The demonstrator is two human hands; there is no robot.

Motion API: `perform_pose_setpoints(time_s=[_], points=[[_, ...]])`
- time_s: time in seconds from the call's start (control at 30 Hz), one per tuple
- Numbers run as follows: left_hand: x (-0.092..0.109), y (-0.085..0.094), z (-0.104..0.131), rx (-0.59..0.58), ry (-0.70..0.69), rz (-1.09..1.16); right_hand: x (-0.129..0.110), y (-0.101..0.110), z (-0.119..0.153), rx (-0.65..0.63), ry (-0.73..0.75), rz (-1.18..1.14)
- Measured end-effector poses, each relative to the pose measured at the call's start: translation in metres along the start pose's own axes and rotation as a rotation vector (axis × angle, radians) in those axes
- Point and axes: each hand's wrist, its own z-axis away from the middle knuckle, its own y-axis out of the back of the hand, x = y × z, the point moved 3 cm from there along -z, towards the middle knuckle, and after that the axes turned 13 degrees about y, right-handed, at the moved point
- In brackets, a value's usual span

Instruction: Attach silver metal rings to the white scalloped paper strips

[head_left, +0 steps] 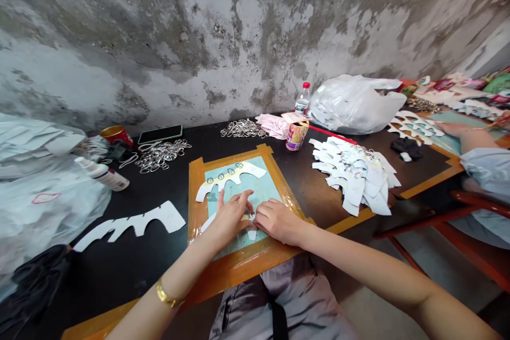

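Observation:
My left hand (231, 217) rests over the lower part of a pale green board (269, 178) framed with brown tape, its thumb and index finger raised apart, other fingers partly hidden. Close beside it, my right hand (277, 220) has its fingers bent together at a small piece between the hands, too covered to make out. A white scalloped piece (253, 169) with several metal rings on it lies at the top of the board. Under my left hand, part of another white piece (207, 222) shows.
Left: white cut-out (169, 217), metal rings (161, 155), spray bottle (105, 175), phone (160, 134) and plastic bags (48, 207). Right: stacked white pieces (358, 175), printed cup (296, 137), bottle (303, 100) and plastic bag (354, 103). Another person's hand (454, 129) is at the far right.

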Motion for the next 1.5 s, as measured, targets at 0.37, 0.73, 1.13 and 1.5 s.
perform_pose_setpoints(time_s=[0.37, 0.73, 1.13, 1.5], points=[[0.005, 0.005, -0.01, 0.005, -0.048, -0.12, 0.002, 0.007, -0.009, -0.217, 0.253, -0.075], [-0.003, 0.013, -0.011, -0.082, -0.275, -0.138, -0.028, 0.008, -0.01, -0.266, -0.02, 0.02], [0.008, 0.025, 0.002, -0.02, -0.595, -0.372, -0.057, 0.012, -0.015, -0.332, -0.308, 0.002], [-0.008, 0.02, 0.021, 0.193, -0.8, -0.638, -0.063, 0.014, -0.019, -0.382, -0.356, 0.028]])
